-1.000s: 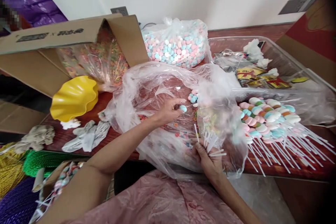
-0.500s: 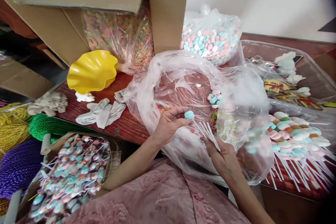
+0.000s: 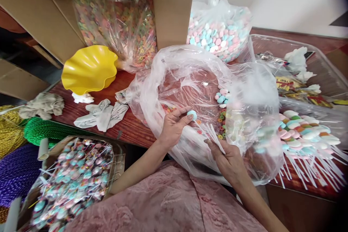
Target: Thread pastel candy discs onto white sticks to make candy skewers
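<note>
Left hand (image 3: 174, 127) has a blue candy (image 3: 191, 114) pinched tight, right hand (image 3: 228, 157) keeps its grip around some white sticks (image 3: 216, 139).

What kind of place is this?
Maybe a small sweet-making workroom, though it could be in someone's home. There's a big bag of pastel sweets, a pile of sweets on sticks, and a right hand holding a bunch of white sticks.
</note>
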Available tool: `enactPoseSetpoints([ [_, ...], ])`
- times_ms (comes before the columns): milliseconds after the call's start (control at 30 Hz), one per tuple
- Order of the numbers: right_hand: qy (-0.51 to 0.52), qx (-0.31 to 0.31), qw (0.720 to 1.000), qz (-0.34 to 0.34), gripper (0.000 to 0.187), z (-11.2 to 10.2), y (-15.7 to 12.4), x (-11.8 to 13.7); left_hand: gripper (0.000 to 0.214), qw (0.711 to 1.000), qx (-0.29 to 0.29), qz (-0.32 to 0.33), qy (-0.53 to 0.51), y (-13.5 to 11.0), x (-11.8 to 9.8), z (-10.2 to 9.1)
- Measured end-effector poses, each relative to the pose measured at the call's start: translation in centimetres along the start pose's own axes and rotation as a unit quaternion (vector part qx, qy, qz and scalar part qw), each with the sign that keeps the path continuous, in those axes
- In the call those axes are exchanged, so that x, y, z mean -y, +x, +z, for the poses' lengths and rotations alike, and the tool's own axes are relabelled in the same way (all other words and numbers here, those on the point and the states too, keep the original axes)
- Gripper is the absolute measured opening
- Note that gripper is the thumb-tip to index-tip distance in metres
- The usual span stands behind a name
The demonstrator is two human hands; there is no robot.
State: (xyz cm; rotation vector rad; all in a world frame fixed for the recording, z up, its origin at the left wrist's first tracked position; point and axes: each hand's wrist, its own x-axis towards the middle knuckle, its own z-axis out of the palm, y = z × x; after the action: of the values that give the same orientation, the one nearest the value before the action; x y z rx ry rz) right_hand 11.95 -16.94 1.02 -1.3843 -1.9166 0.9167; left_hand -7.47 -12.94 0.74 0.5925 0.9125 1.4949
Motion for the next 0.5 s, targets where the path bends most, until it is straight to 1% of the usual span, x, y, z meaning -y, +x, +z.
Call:
enactPoseSetpoints([
  [167, 0.012, -0.009, 1.0, 0.019, 0.037, 0.0, -0.2, -0.6, 0.043, 0.998, 0.028, 0.021, 0.055, -0.6, 0.4, 0.3],
  [267, 0.021, -0.016, 0.999, 0.023, 0.035, 0.1, -0.4, -0.8, 0.039, 0.994, 0.045, 0.062, 0.077, -0.8, 0.7, 0.2],
  [333, 0.03, -0.004, 0.999, 0.027, 0.034, 0.1, -0.7, -0.8, 0.034, 0.988, 0.048, 0.107, 0.099, -0.8, 1.0, 0.0],
  [400, 0.047, 0.009, 0.998, 0.029, 0.036, 0.2, -1.1, -0.6, 0.028, 0.972, 0.047, 0.176, 0.148, -0.7, 1.3, -0.2],
  [433, 0.059, 0.014, 0.998, 0.03, 0.037, 0.3, -1.2, -0.4, 0.025, 0.958, 0.048, 0.22, 0.176, -0.6, 1.4, -0.3],
  [500, 0.089, 0.02, 0.995, 0.032, 0.04, 0.6, -1.5, 0.0, 0.024, 0.922, 0.057, 0.31, 0.226, -0.6, 1.6, -0.3],
])
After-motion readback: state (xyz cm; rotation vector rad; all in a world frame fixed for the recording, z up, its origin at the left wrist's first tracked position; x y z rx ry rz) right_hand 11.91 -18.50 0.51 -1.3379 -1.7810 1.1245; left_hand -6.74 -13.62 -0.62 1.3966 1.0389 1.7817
